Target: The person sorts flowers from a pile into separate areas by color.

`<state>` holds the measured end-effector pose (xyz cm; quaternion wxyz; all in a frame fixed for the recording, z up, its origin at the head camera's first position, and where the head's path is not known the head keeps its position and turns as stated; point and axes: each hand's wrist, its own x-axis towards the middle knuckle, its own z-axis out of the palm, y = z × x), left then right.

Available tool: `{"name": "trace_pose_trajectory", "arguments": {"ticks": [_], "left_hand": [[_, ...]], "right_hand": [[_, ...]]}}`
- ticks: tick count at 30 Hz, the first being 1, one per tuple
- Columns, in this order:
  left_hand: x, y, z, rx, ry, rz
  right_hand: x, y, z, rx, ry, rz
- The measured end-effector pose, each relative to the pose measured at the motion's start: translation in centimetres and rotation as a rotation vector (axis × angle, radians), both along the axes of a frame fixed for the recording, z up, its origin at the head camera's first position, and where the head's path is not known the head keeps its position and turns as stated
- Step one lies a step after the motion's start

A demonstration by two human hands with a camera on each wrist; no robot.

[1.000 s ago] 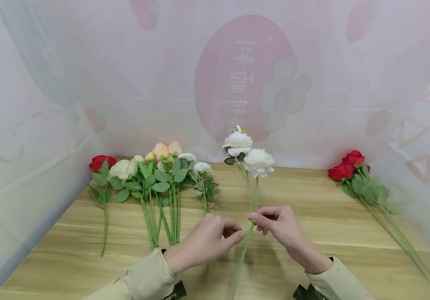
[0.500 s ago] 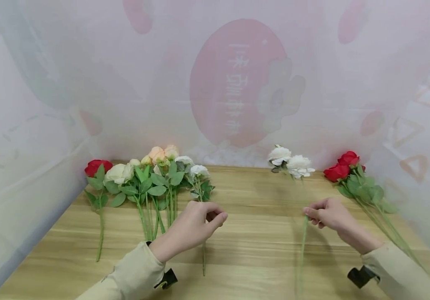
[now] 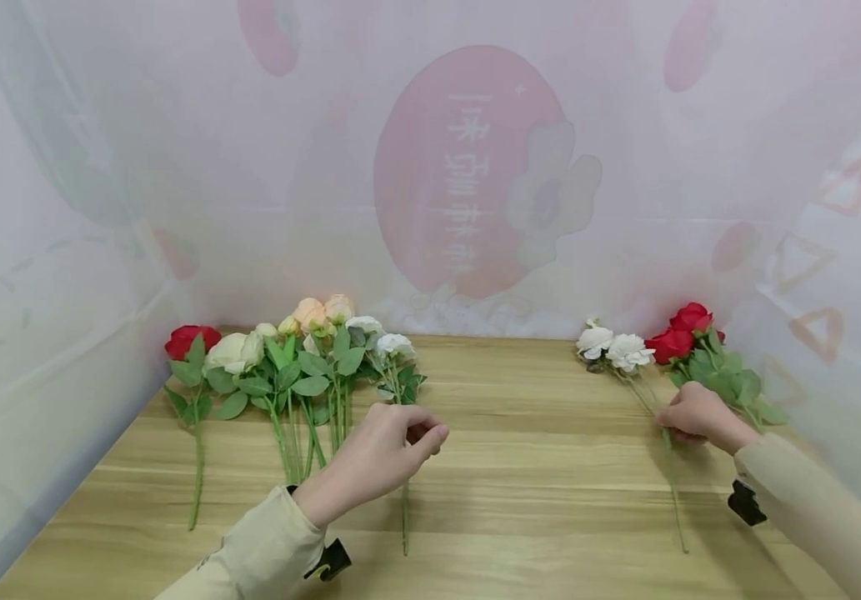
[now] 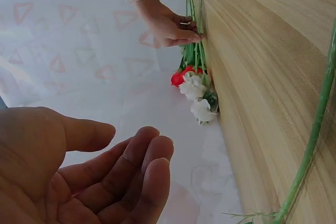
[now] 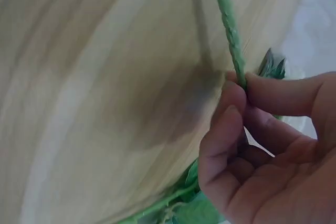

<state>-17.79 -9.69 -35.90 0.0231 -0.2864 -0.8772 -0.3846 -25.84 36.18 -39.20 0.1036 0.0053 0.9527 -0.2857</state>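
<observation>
Right hand pinches thin green stem of white ruffled flowers; left hand loosely curled, empty. Careless release may snag leafy red roses.

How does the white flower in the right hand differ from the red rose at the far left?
The white flower shows two full blooms; the red rose has one. The right hand pinches the white flower, while no hand touches the red rose. Both are green-stemmed.
</observation>
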Motion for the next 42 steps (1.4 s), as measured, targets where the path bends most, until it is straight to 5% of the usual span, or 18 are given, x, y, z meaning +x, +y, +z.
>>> {"name": "trace_pose_trajectory", "arguments": {"ticks": [6, 14, 22, 31, 39, 42], "left_hand": [[0.0, -0.1, 0.1, -0.010, -0.011, -0.002], [0.0, -0.3, 0.1, -0.035, -0.054, -0.025], [-0.8, -1.3, 0.4, -0.101, -0.042, 0.027], [-3.1, -4.1, 0.8, -0.154, -0.123, 0.203], [-4.7, -4.6, -1.4, -0.256, -0.227, 0.174], [-4.8, -4.5, -1.8, -0.244, -0.249, 0.164]], "right_hand": [[-1.2, 0.9, -0.1, 0.188, 0.091, 0.030], [-0.4, 0.2, 0.0, 0.278, 0.113, -0.016], [1.0, -1.9, 1.8, 0.307, 0.298, -0.009], [3.5, -7.2, 3.4, 0.088, 0.376, 0.111], [6.2, -12.0, 3.7, -0.347, 0.235, 0.090], [6.7, -13.2, 3.9, -0.436, 0.203, 0.104]]}}
